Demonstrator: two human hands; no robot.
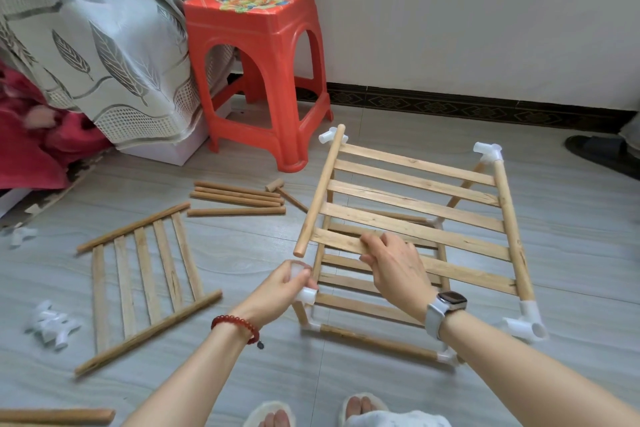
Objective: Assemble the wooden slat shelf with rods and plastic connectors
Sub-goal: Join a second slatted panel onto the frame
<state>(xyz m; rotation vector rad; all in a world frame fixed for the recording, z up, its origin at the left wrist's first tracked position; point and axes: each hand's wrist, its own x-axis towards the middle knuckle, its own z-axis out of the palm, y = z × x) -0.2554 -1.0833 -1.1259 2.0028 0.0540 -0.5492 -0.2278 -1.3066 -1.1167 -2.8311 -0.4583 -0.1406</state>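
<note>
Shelf frame [412,218] right of centre, lower tier partly hidden behind the top slats. Spare slat panel [145,284] lower left, red stool [256,73] above. Right hand [394,270] grasps a slat; left hand [280,288] pinches a white connector [298,270], blurred.

Home room, likely a bedroom: tiled floor [346,392], leaf-print bedcover [104,45] draped over a bed, red plastic stool [259,62], white wall [450,10], slippered feet.
</note>
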